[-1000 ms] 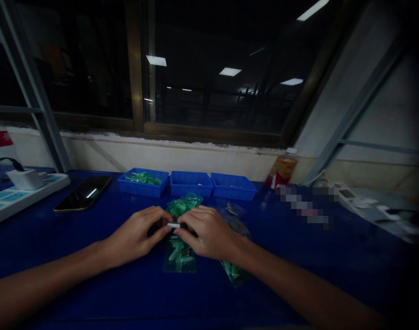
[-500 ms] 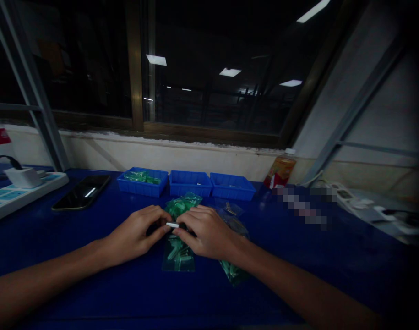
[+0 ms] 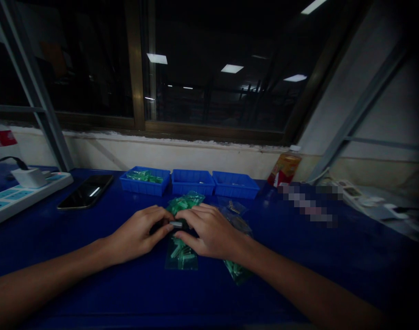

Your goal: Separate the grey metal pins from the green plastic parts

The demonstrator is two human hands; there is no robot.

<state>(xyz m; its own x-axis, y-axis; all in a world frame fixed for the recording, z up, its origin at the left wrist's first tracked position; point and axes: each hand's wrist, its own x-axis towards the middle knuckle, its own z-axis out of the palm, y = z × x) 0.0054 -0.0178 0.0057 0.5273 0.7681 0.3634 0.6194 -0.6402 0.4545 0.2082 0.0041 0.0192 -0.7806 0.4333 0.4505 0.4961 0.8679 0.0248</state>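
Note:
My left hand [image 3: 142,231] is closed in a pinch, thumb and forefinger on one end of a small flat whitish-grey piece [image 3: 176,224], too small to name exactly. My right hand [image 3: 209,229] is close beside it, thumb and forefinger apart around the piece's other end; I cannot tell whether a fingertip touches it. Beneath both hands lie green-tinted plastic bags [image 3: 182,256] with small slim parts inside. Another bag of green parts [image 3: 237,271] is partly hidden by my right wrist. Clear bags with small metal parts [image 3: 235,208] lie just beyond my right hand.
Three blue trays stand in a row at the back; the left tray [image 3: 145,187] contains green bags. A phone [image 3: 86,191] and a white power strip [image 3: 30,195] lie left on the blue table [image 3: 127,293]. A drink bottle [image 3: 285,168] stands back right, near other cables and chargers.
My right thumb has drawn slightly away from the piece, opening a gap to the forefinger. The piece now shows a greyer side. The whole view has shifted slightly.

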